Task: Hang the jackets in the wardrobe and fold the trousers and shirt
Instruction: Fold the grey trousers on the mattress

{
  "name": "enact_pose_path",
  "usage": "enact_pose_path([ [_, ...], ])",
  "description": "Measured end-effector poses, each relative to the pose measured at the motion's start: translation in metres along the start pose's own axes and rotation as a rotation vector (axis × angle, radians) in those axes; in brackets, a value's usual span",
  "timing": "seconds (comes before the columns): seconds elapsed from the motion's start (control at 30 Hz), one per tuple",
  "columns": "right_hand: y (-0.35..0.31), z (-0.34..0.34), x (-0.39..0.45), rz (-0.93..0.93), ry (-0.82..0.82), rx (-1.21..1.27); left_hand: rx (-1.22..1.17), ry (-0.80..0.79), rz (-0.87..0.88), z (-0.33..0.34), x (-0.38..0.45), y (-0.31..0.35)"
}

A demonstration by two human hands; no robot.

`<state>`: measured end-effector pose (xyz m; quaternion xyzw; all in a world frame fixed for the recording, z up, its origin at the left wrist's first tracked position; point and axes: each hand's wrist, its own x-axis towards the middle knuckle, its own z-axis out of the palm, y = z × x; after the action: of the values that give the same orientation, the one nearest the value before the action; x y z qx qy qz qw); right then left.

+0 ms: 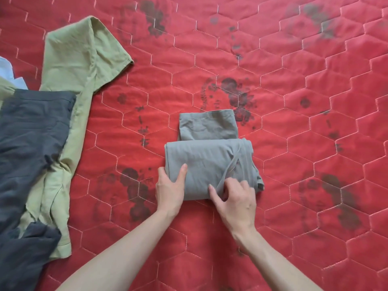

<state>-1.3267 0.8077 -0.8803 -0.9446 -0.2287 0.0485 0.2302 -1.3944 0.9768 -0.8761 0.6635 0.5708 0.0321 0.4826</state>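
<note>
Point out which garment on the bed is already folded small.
The grey trousers in the middle, held by both hands; the green shirt and dark garment at left lie spread.

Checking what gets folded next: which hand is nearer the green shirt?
Left. The left hand grips the grey trousers' left edge, on the green shirt's side; the right hand is farther right.

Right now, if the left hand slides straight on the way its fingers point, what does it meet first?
The left hand already grips the folded grey trousers; going on, it would probably just meet more of them.

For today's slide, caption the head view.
Both hands grip half-folded grey trousers on a red quilt.
</note>
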Motion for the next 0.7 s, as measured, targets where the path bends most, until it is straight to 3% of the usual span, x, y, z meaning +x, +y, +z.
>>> enact_pose_path([
  [0.2,0.038,-0.015,-0.005,-0.027,-0.073,0.245,-0.121,-0.015,0.035,-0.004,0.011,0.009],
  [0.43,0.076,-0.03,-0.001,-0.075,-0.183,0.147,-0.116,-0.06,-0.004,0.001,0.001,0.001],
  [0.53,0.074,-0.028,-0.006,0.006,-0.162,0.069,-0.042,-0.06,-0.007,-0.001,-0.001,0.001],
  [0.6,0.064,-0.026,-0.014,0.029,-0.02,-0.03,0.036,-0.033,-0.004,0.002,-0.007,-0.002],
  [0.7,0.044,-0.014,-0.012,-0.233,-0.013,-0.074,0.202,0.04,0.064,0.007,-0.02,-0.009],
])
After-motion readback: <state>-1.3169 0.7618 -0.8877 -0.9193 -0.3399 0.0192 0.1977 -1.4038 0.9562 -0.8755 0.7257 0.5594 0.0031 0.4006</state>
